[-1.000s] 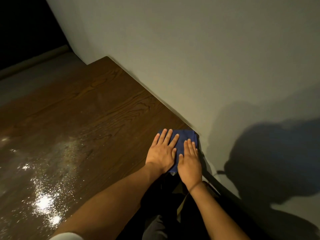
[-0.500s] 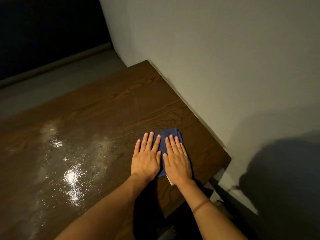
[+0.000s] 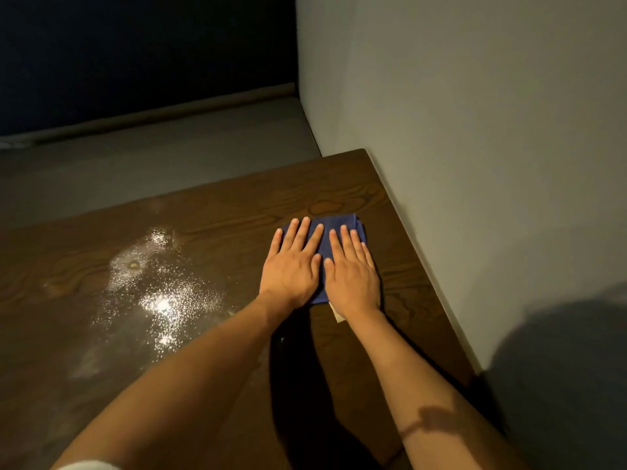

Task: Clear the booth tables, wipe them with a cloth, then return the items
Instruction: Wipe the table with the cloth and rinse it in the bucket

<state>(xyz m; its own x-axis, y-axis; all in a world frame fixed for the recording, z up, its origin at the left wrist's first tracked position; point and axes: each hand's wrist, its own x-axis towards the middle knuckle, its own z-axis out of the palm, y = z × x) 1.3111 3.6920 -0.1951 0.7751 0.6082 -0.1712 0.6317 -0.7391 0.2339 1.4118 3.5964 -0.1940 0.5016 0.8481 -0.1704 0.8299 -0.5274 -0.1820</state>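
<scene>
- Head view: a folded blue cloth (image 3: pixel 342 228) lies flat on the dark wooden bench (image 3: pixel 237 205), near its far right corner and a short way in from the grey wall (image 3: pixel 475 130) along the bench's right edge.
- A pale tag or corner (image 3: pixel 337 315) pokes out from under the cloth's near edge, below the right wrist.
- To the left of the cloth the bench top carries a wet, glistening patch (image 3: pixel 159 293) that catches the light; bare wood runs on to the left and towards the person.
- Beyond the bench's far edge sits a grey seat (image 3: pixel 152 164) with a dark backrest (image 3: pixel 135 56) above it.
- The left hand (image 3: pixel 293 262) lies palm down on the cloth's left part, fingers straight and slightly spread, nothing gripped.
- The right hand (image 3: pixel 351 269) lies palm down just beside it on the cloth's right part, fingers straight and together, also flat.
- Both forearms reach forward over the bench, thumbs nearly touching.
</scene>
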